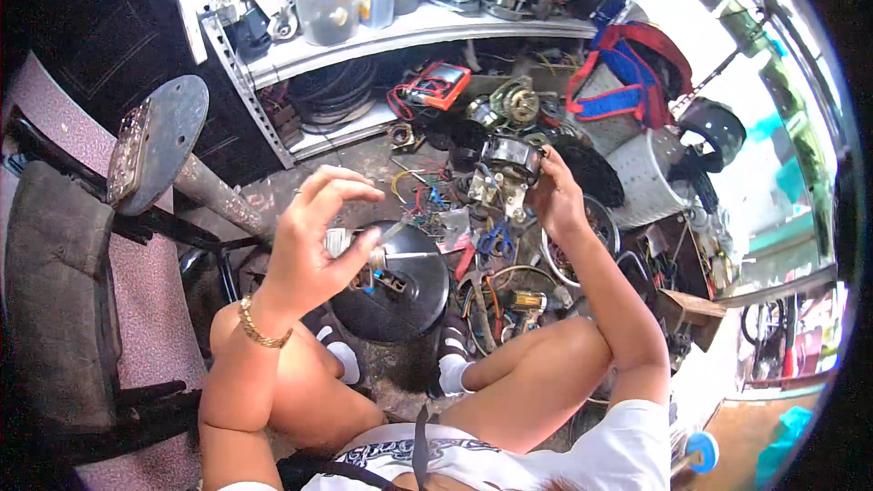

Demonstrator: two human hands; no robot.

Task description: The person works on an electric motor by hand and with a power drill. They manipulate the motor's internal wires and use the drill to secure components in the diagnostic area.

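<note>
My right hand (556, 193) grips a small motor-like part (511, 153) at its right side. The part has a dark round body on top and a silver metal bracket (491, 191) beneath. To the left, my left hand (314, 236) is raised with thumb and fingers apart, and nothing shows between them. Below and beside it is a round black disc-like surface (414, 305) between my feet. A small dark part with blue on it (389, 282) lies on that surface, along with other small pieces partly hidden by my left hand.
Loose wires, blue-handled scissors (496, 241) and a yellow drill (529, 302) crowd the floor. An orange multimeter (441, 86) sits by the metal shelf (409, 36). A rusty metal stand (164, 145) and a dark seat (64, 300) are at left; a perforated metal drum (647, 173) stands at right.
</note>
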